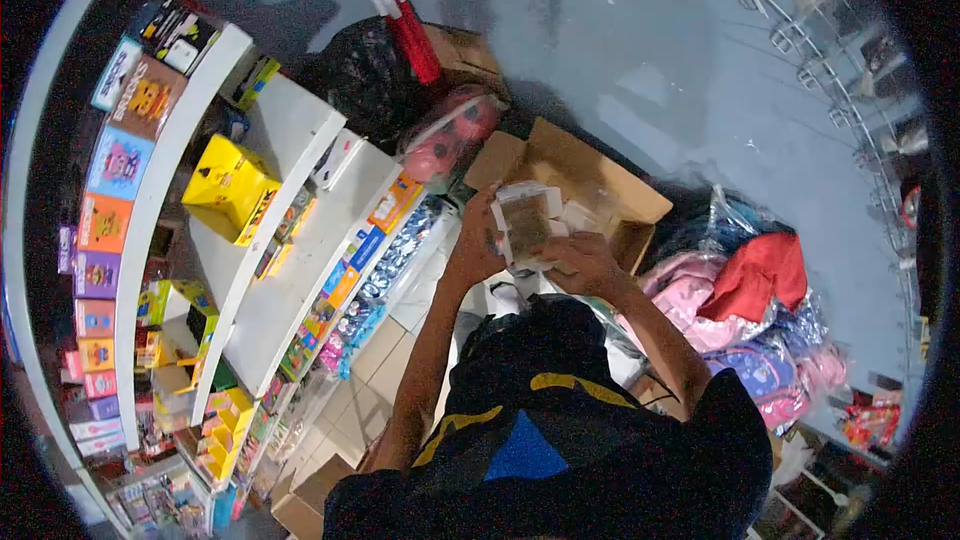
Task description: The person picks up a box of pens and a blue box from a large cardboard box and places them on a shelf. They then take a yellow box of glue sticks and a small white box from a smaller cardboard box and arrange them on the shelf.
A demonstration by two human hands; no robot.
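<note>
A small open box (pixel 525 224) with pale flaps is held up between my two hands, its inside facing the camera. My left hand (pixel 476 240) is wrapped round the box's left side. At its lower right edge, my right hand (pixel 582 262) has its fingers closed on the rim and a flap. Whatever lies inside the box is too blurred to make out. Just beyond and to the right of my hands stands a large open cardboard box (pixel 590 175) with its flaps raised.
White shelves (pixel 285 140) with colourful boxes and a yellow display box (pixel 230 188) stand on the left. Plastic-wrapped pink, blue and red goods (pixel 750 290) are piled on the right. A black bag (pixel 365 80) and a red-and-white pole (pixel 410 35) are beyond.
</note>
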